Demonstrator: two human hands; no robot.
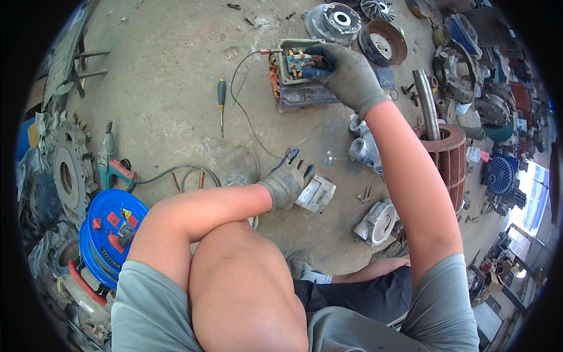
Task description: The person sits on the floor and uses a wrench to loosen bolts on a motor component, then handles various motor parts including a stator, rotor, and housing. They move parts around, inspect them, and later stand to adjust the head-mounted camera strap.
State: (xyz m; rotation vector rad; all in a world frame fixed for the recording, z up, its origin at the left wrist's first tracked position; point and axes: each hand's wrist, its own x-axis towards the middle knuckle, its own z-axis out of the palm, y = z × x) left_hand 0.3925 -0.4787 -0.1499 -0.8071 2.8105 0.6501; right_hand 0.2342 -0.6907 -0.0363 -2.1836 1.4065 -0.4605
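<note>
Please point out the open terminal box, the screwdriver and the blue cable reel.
Open terminal box (282,67): head view, left rim.
Screwdriver (221,100): head view, lower handle.
Blue cable reel (108,230): head view, front face.

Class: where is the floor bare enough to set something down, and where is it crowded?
Widest: the floor between the screwdriver and the green power tool. Smaller: between the grey cover and the round casting. Crowded: right, around the rusty cylinder; lower left, by the blue reel.

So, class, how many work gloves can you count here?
2: one glove on the left hand, beside the pale rectangular part; a second glove on the right hand, at the open metal box. More may be hidden.
</note>
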